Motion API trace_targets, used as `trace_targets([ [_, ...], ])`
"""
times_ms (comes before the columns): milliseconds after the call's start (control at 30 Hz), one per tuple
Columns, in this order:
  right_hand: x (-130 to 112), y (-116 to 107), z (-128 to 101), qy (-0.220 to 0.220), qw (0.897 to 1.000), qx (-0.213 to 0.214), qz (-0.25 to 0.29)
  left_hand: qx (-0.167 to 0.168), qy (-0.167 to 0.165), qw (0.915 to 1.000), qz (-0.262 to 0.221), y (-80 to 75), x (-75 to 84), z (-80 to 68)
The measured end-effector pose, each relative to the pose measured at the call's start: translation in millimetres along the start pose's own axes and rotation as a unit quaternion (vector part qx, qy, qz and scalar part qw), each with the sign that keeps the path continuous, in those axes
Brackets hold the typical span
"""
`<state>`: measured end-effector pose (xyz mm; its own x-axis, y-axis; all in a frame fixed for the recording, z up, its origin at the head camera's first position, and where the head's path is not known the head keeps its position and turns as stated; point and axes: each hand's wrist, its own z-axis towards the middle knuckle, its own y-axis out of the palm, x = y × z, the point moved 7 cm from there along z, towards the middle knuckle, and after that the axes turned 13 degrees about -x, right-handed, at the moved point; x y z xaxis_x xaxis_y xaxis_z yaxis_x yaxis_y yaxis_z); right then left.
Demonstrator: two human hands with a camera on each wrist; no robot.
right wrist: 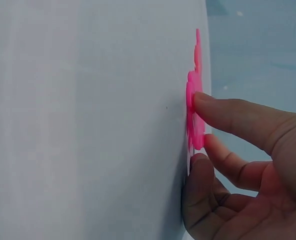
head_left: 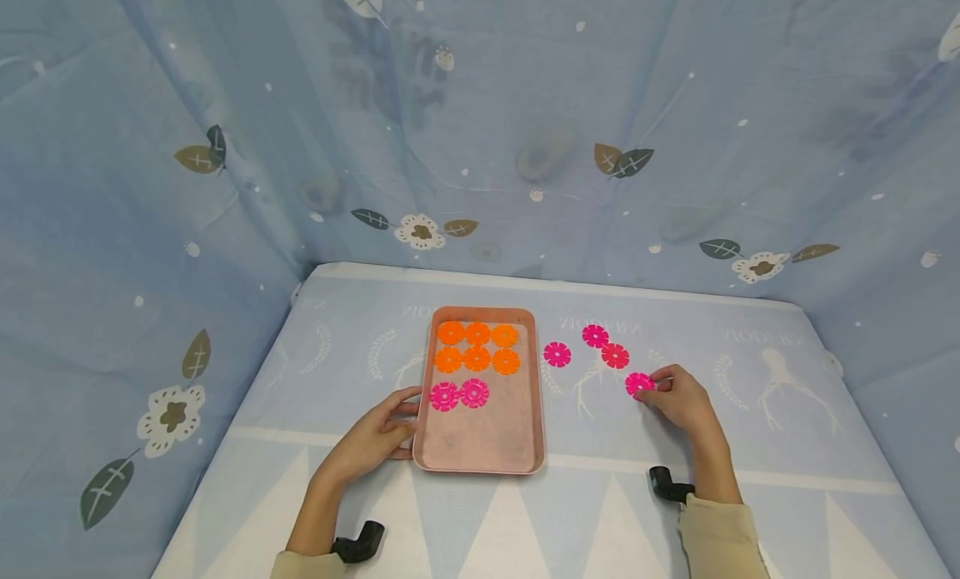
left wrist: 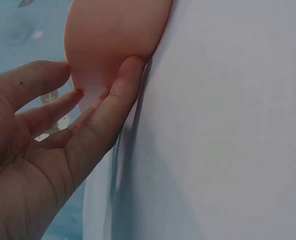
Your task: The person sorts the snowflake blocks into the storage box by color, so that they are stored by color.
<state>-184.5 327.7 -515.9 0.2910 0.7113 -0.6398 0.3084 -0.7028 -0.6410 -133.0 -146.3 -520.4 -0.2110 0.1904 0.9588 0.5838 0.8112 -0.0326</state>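
A shallow pink tray lies flat, with several orange notched discs in two rows at its far end. Below them in the tray are two pink notched discs, side by side. My left hand rests against the tray's left side, fingers spread along it; the left wrist view shows fingertips touching the tray wall. To the right of the tray, my right hand pinches a pink flower-like disc by its edge. That disc appears edge-on between thumb and fingers, close to the cloth.
Three more pinkish discs lie on the patterned cloth between tray and right hand: one disc near the tray, another disc touching a redder disc. Blue fabric walls with leaf prints surround the table. Black wrist mounts sit on both wrists.
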Motion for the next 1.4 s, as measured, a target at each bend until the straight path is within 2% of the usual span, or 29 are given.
trace_targets([
  [233,6.3,-2.1,0.8,0.006,0.999,0.005,0.046,-0.003,0.005,1.0,-0.001,-0.1,0.1,0.0],
  [733,9.5,0.9,2.3,-0.024,0.99,-0.004,0.14,-0.002,0.0,1.0,-0.002,0.0,-0.4,-0.2],
  [967,-2.3,2.8,-1.0,-0.052,0.978,-0.023,0.201,-0.006,0.006,1.0,0.0,0.9,0.8,-0.1],
  [1200,-20.9,2.3,-4.5,-0.064,0.977,-0.02,0.204,-0.009,0.006,0.9999,0.0,0.8,1.1,0.4],
  [1400,-42.9,4.4,-7.1,-0.095,0.97,-0.019,0.222,-0.009,0.005,1.0,-0.002,0.3,0.7,0.1],
])
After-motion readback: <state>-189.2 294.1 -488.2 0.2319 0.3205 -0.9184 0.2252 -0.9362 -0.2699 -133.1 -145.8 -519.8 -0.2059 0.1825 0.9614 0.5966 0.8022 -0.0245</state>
